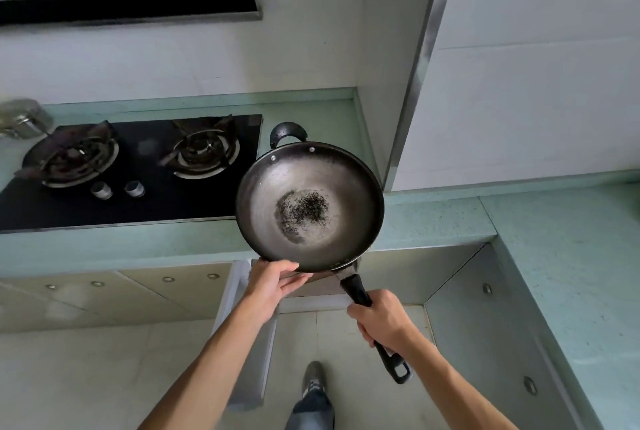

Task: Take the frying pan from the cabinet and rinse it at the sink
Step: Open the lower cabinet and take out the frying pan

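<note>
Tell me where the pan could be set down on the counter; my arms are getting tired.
The green counter right of the gas hob, running up to the white wall panel, looks bare, and so does its stretch down the right side. The hob is crowded with two burner grates and knobs, and a metal pot sits at the far left.

Open cabinet door (242, 343) blocks left.

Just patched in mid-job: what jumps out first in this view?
The frying pan dominates the centre, held above the counter edge with dark specks in its bowl. The right hand has a closed grip on its black handle, while the left hand steadies the near rim. To the left sits a black two-burner gas hob; an open cabinet door hangs below.
</note>
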Motion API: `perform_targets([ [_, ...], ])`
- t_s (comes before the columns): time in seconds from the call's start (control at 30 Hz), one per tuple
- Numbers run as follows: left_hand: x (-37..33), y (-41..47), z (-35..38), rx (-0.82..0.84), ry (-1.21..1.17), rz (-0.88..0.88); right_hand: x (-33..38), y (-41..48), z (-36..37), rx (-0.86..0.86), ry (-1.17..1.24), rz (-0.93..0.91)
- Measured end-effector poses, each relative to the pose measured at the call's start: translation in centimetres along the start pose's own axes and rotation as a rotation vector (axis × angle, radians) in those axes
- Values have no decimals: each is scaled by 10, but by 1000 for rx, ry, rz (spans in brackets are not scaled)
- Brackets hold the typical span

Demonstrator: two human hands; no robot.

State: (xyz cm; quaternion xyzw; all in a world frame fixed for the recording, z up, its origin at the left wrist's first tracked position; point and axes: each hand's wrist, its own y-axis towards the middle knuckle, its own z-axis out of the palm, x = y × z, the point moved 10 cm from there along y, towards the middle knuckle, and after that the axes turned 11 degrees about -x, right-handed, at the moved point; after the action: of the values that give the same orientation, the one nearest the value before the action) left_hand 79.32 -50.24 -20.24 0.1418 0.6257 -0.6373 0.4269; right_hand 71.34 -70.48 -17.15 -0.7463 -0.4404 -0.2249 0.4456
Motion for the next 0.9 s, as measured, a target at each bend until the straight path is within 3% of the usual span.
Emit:
perform_targets([
  [0.4, -47, 116, 41, 60, 12, -143, 44, 111, 13, -30, -26, 142],
  [0.63, -51, 146, 50, 102, 13, -165, 44, 132, 22, -39, -18, 181],
  [0.8, -47, 152, 48, 212, 89, -177, 40, 137, 28, -22, -2, 203],
  [0.9, -45, 153, 28, 181, 188, -136, 42, 136, 26, -35, -86, 166],
])
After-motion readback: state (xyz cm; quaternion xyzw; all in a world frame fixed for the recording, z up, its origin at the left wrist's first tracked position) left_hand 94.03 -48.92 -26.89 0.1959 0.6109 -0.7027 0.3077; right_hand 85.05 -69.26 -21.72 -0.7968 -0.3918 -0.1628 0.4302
